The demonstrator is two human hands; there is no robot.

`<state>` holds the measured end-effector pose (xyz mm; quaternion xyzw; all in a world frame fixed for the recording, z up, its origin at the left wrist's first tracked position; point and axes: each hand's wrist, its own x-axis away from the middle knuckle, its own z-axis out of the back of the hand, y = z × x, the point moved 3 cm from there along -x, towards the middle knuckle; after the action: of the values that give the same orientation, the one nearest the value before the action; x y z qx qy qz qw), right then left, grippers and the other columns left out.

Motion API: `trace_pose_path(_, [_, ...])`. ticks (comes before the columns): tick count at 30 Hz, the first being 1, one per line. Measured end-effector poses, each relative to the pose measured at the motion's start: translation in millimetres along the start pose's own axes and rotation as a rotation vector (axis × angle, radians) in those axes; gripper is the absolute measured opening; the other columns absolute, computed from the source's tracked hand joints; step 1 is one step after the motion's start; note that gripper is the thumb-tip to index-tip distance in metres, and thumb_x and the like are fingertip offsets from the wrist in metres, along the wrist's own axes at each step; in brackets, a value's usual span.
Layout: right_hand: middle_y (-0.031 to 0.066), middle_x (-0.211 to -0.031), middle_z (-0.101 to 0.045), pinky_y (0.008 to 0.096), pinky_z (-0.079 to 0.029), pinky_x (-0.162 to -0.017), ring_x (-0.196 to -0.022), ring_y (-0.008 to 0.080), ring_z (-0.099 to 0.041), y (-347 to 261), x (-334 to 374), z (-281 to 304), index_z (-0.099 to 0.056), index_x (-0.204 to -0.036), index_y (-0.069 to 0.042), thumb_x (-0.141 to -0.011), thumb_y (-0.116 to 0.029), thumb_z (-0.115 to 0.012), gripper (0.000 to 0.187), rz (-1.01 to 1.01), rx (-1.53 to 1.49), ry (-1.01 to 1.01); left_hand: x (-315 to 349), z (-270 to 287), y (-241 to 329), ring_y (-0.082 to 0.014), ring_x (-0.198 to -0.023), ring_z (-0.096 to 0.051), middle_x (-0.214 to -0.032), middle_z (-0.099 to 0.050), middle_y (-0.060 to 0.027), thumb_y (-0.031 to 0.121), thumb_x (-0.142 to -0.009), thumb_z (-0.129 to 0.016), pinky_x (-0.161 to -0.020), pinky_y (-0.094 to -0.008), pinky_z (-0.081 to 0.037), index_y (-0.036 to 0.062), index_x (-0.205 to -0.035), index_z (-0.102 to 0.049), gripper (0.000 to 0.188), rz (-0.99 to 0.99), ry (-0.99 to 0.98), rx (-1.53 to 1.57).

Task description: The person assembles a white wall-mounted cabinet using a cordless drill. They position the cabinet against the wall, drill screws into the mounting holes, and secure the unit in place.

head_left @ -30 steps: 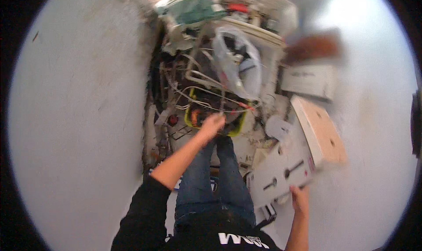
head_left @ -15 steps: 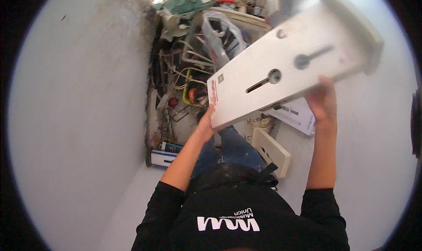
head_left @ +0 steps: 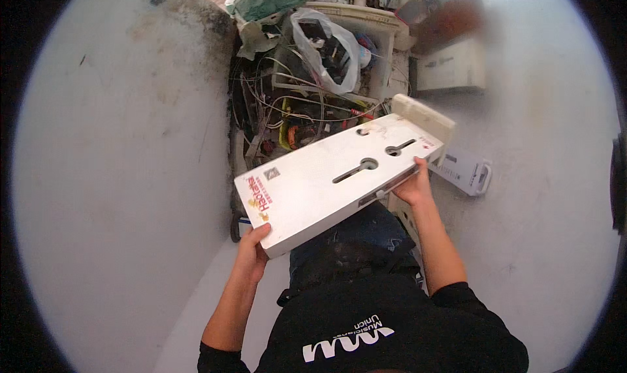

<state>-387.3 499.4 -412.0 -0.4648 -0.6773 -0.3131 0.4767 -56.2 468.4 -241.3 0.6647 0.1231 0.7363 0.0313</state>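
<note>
A long white box-shaped casing (head_left: 307, 190) with keyhole slots, red print and a raised cream end piece (head_left: 428, 119) lies tilted across the space above my lap. My left hand (head_left: 251, 252) grips its near left corner, thumb on top and the other fingers mostly hidden beneath. Farther along, my right hand (head_left: 415, 187) holds the near long side close to the cream end, with the thumb at the upper edge. I cannot tell exactly what kind of device the casing belongs to.
Beyond the casing stand a crate (head_left: 385, 66) and a clear plastic bag (head_left: 330, 49) of dark items, amid tangled cables. A green bag (head_left: 264, 4) sits at the far left. To the right are a white slotted unit (head_left: 464, 170) and a cream box (head_left: 454, 66).
The casing has come down and nearer, moving left and turning flatter. Both hands have moved with it and still hold it. More of the crate and the right-hand floor now shows.
</note>
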Motion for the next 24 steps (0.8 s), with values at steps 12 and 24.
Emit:
trace_pose_path(12, [0.0127,-0.122,-0.047,0.0449,-0.039,-0.092,-0.109,0.0283,-0.048,23.0,-67.3,11.2,-0.042,-0.123,-0.002,-0.073,-0.042,-0.056,0.065,-0.011,-0.246,0.028,17.4,-33.2,-0.6,-0.0283,-0.103,-0.048,-0.115,-0.046,-0.0209,0.042,-0.074,-0.058,-0.084,-0.0422,-0.041,0.0009,-0.130,-0.028,0.076,-0.237,0.008,-0.207])
trace_pose_path(24, [0.0046,-0.089,-0.056,0.0334,-0.050,-0.076,-0.082,0.0182,-0.058,-24.2,-109.1,18.0,-0.052,-0.093,-0.003,-0.070,-0.037,-0.064,0.044,-0.006,-0.149,0.265,-39.0,-63.8,18.6,-0.0250,-0.102,-0.049,-0.111,-0.042,-0.0187,0.049,-0.078,-0.053,-0.082,-0.0396,-0.047,-0.0008,-0.130,-0.020,0.079,-0.098,-0.253,-0.209])
